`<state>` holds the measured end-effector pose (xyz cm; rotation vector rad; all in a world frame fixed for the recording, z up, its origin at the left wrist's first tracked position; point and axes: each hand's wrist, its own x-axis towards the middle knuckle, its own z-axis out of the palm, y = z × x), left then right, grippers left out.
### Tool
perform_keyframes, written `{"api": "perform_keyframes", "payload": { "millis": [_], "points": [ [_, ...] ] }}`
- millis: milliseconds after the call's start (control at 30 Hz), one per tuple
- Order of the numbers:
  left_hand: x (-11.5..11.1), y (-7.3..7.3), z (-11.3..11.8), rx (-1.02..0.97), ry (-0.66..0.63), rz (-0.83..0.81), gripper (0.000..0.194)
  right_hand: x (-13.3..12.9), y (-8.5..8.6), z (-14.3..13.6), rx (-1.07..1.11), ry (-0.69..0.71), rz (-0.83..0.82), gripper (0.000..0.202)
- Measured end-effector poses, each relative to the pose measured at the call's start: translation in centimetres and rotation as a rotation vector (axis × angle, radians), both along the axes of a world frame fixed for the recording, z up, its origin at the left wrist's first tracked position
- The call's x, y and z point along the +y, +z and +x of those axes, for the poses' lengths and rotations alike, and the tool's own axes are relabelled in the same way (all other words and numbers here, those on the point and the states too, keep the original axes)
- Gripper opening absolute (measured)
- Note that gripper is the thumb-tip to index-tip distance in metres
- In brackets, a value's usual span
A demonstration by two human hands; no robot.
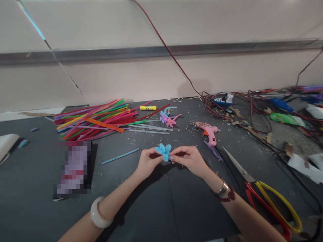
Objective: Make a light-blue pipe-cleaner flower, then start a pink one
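Note:
A small blue pipe-cleaner flower (165, 152) with several looped petals is held up between both hands over the dark table. My left hand (149, 162) pinches it from the left side, thumb and fingers closed on a petal. From the other side, the fingertips of my right hand (188, 158) are closed at the flower's lower right edge. A straight blue pipe cleaner (120, 156) lies just left of my left hand. Behind the hands rest a pink pipe-cleaner flower (171, 123) and a purple pipe-cleaner flower (163, 117).
A heap of coloured pipe cleaners (98, 121) lies at the back left, near a yellow glue stick (148, 108). On the right are a pink glue gun (210, 132), large scissors (254, 185) with points toward the hands, and tangled cords (209, 101). Clear glue sticks (151, 131) lie mid-table.

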<state>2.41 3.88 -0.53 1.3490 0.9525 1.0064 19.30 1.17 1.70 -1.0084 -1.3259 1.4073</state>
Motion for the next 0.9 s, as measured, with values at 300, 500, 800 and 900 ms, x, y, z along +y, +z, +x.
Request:
{"api": "perform_keyframes", "payload": {
  "millis": [300,500,800,900],
  "points": [
    [-0.12,0.15,0.16,-0.06,-0.084,-0.098,0.019,0.13,0.65,0.49,-0.078,0.036,0.062,0.012],
    [-0.13,0.32,0.23,-0.033,-0.038,-0.074,0.017,0.27,-0.02,0.28,-0.073,0.0,0.004,0.014],
    [-0.2,0.08,0.08,0.005,-0.127,0.014,0.011,-0.02,0.54,0.58,-0.306,0.05,0.189,0.011],
    [-0.24,0.24,0.06,0.042,-0.13,0.067,0.01,-0.07,0.66,0.61,-0.363,0.041,0.238,0.011]
  ]
}}
